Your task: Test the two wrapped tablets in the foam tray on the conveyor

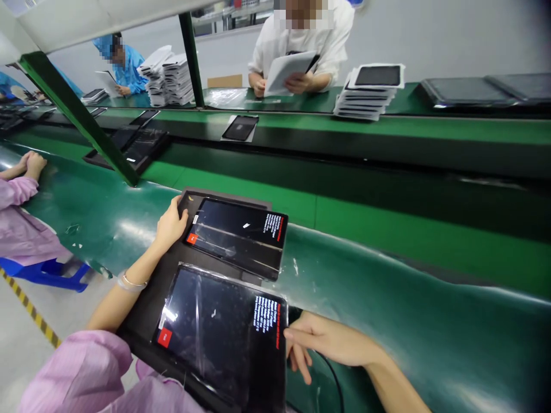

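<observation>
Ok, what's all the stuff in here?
Bench: one, green, foreground
Tray: one, dark, on bench
Lit tablets: two, black, on tray
Cable: one, black, lower right
Flat devices: several, black, beyond bench
Stacks: several, mostly white, far side
Posts: two, green, left half
Stool: one, blue, left
Floor tape: one, yellow-black, lower left
Co-workers: several, white, blue, pink clothes, across and left
Bangle: one, silver, left wrist
Left fingers: one hand's, on tray edge
Right fingers: one hand's, at nearer tablet's edge

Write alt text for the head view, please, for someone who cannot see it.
Two black rectangular tablets with lit screens lie across a dark tray on a green workbench, the wearer's left hand on the tray, the right hand at the nearer tablet's edge. A person in white works opposite.
</observation>
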A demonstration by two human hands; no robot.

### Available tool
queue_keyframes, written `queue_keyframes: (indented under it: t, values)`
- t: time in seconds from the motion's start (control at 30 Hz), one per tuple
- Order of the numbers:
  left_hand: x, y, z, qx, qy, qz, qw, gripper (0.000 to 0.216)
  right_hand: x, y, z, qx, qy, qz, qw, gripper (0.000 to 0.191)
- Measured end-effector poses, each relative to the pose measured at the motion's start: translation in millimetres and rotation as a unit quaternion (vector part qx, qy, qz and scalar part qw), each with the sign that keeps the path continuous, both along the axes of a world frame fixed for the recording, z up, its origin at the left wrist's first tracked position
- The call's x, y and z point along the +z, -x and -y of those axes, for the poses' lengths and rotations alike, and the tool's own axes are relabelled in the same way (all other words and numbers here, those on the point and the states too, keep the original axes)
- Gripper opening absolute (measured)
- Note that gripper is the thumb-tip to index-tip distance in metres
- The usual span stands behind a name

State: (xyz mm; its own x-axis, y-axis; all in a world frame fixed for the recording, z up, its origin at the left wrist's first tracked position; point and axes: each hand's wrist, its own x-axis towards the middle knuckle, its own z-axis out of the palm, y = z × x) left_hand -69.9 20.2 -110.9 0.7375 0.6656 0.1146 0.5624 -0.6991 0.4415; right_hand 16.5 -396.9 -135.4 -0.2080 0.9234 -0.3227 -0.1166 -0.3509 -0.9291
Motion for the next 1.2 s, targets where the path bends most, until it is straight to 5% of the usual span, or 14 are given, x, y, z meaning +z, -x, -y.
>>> queue_keyframes:
  t: [1.03, 1.2]
  values:
    - [-8.4, -1.1, -8.2, -0.035, 0.043, 0.054, 0.997, 0.055, -8.0, -6.4, -0.1, -0.017, -0.022, -0.028, 0.999, 0.057]
    - [8.7, 0.1, 25.1, -0.141, -0.053, 0.120, 0.981, 0.050, -9.1, -5.1, 0.4, -0.023, 0.003, -0.021, 1.000, 0.060]
